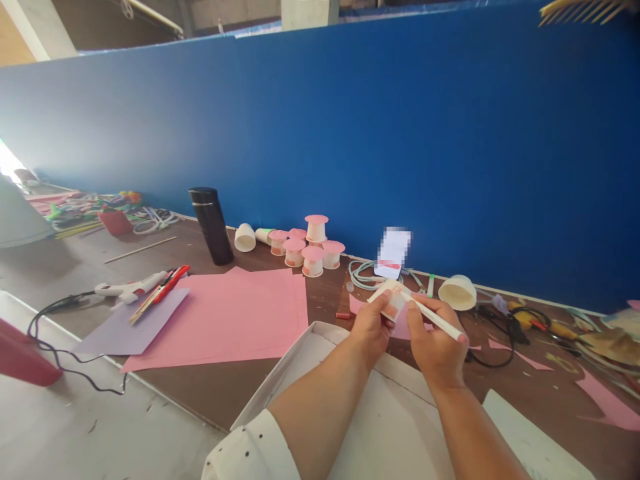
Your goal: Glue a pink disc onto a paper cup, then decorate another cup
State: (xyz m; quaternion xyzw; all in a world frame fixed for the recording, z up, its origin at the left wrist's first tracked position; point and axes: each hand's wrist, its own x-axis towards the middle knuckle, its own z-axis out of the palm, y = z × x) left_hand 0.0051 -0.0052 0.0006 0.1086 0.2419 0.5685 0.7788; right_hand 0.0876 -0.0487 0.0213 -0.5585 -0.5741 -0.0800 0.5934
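My left hand (371, 325) is closed around a small white paper cup (391, 299) with a pink band, held on its side above the far edge of a white box lid (300, 373). My right hand (434, 339) grips a white pen (434, 318) whose tip touches the cup. Under the cup lies a pink paper scrap (403, 328) on the brown table (210, 393).
A large pink paper sheet (235, 317) lies left of the hands, with a lilac sheet (133, 327), glue gun (127, 288) and red-handled scissors (165, 283) beyond it. A black flask (211, 225), several pink-topped cups (313, 248) and an upturned white cup (457, 292) stand along the blue partition (350, 133). Cables and tools clutter the right.
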